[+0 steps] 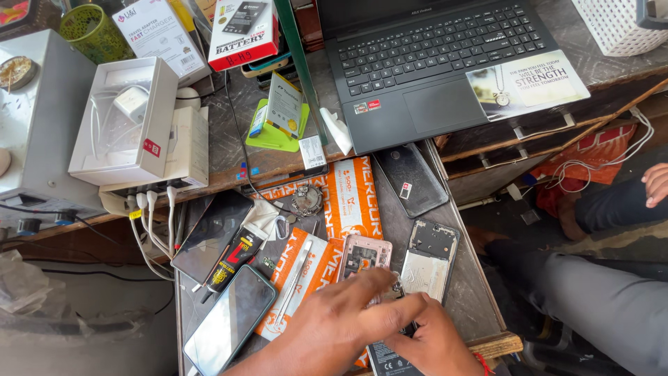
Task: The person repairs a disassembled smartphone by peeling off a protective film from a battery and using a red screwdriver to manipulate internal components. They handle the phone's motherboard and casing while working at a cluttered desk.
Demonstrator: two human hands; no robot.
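Observation:
My left hand (334, 322) lies flat over the lower part of a pink opened phone frame (363, 254) on the small workbench, fingers stretched to the right. My right hand (426, 341) sits just below it, fingers curled near the bottom of an opened phone body (428, 259) with its metal plate showing. Whether the right fingers pinch anything is hidden. A dark battery (387, 361) shows under both hands. Metal tweezers (292, 282) rest on an orange mat (351, 198) left of the hands.
A teal-edged phone (231, 319), a black glue tube (229, 261), a dark phone (212, 233) and a black back cover (410, 179) lie about. A laptop (431, 56), boxes and a charger strip (156, 167) fill the upper shelf. Another person's leg (605, 299) is at right.

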